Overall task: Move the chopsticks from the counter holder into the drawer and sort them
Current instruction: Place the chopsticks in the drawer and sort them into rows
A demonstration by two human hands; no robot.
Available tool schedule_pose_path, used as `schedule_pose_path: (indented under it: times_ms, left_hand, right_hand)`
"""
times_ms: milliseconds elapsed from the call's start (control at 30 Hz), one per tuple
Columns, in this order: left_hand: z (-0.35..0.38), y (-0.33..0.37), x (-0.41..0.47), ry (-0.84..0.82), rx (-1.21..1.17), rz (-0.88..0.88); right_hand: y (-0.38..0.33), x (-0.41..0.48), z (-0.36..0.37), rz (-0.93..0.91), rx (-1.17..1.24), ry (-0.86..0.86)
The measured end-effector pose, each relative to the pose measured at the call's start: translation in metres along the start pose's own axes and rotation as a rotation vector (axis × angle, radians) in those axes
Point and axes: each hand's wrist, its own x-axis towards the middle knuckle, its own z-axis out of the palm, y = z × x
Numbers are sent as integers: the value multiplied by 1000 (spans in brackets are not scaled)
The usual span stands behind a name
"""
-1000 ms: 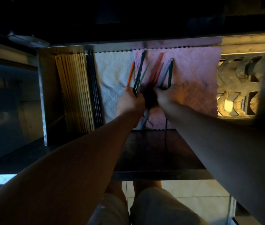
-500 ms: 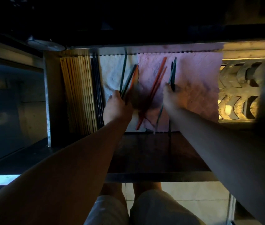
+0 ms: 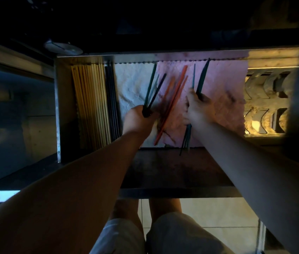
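The open drawer [image 3: 59,110] fills the middle of the view, its metal walls dim and its floor lined with a white cloth [image 3: 132,88] on the left and a pink cloth [image 3: 224,85] on the right. To the right of the pink cloth sits a metal divider tray [image 3: 266,105] with curved slots, lit yellow. Along the drawer's left side lies a tidy row of pale wooden chopsticks [image 3: 90,99], all parallel, and just beside them a narrow row of black chopsticks [image 3: 112,99].

Both bare forearms reach in from below. The left hand [image 3: 137,120] has its grip closed on a small fan of dark teal and navy chopsticks [image 3: 152,88], whose far ends spread up over the seam between the two cloths. The right hand [image 3: 198,109] is closed around a bundle of teal chopsticks [image 3: 202,77]; their tips point toward the drawer's back wall and their other ends stick out below the wrist, past the front edge of the cloth.

Between the two hands, several orange chopsticks [image 3: 174,103] lie loose and slanted on the pink cloth, held by neither hand.
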Motion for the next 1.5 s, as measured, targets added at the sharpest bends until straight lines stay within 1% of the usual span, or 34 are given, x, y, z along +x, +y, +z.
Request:
schedule_pose_path:
  times_ms: [100, 200, 333, 433, 533, 600, 667, 733, 833, 967, 1067, 1133, 1233, 1300, 1333, 1400, 1467, 1500]
  left_hand:
    - [1, 5, -3, 0, -108, -47]
    - [-5, 3, -6, 1, -137, -84]
    - [-21, -7, -7, 1, -156, -102]
    - [-33, -19, -4, 30, -260, -172]
    - [-44, -33, 1, 4, -322, -246]
    - [-49, -42, 5, -38, -308, -285]
    - [-51, -50, 8, -56, -234, -277]
    - [-54, -56, 10, -52, -166, -277]
    - [-52, -57, 9, -46, -138, -311]
    - [-56, -48, 5, -31, -134, -307]
    - [-63, -40, 0, -43, -109, -308]
    - [-68, -36, -4, -60, -84, -320]
    - [-72, -34, -4, -85, -1, -323]
    - [-76, -33, -6, -95, 184, -250]
    - [-79, -33, -7, -92, 303, -170]
    - [-82, -36, -6, -84, 502, 44]
    - [-83, -41, -3, -148, 637, 206]
    - [-84, -44, -1, -195, 692, 246]
  right_hand:
    - [-4, -7, 1, -1, -45, -115]
    - [-10, -16, 11, 54, 14, -219]
    - [-14, -26, 36, 99, -17, -300]
    - [-10, -31, 62, 172, -51, -367]
    - [-4, -33, 85, 172, -130, -373]
    - [0, -33, 98, 143, -218, -366]
    - [1, -37, 108, 95, -296, -337]
    - [2, -40, 115, 64, -325, -296]
    - [0, -44, 120, 17, -359, -237]
    - [4, -37, 128, -59, -423, -122]
    - [9, -28, 128, -143, -545, -24]
    - [15, -25, 128, -184, -560, 15]
    - [19, -26, 126, -194, -495, 50]
    - [21, -26, 123, -198, -484, 77]
    - [22, -26, 121, -197, -503, 93]
    - [24, -26, 118, -194, -533, 107]
    - [26, -24, 117, -186, -562, 107]
    - [26, -24, 117, -188, -587, 106]
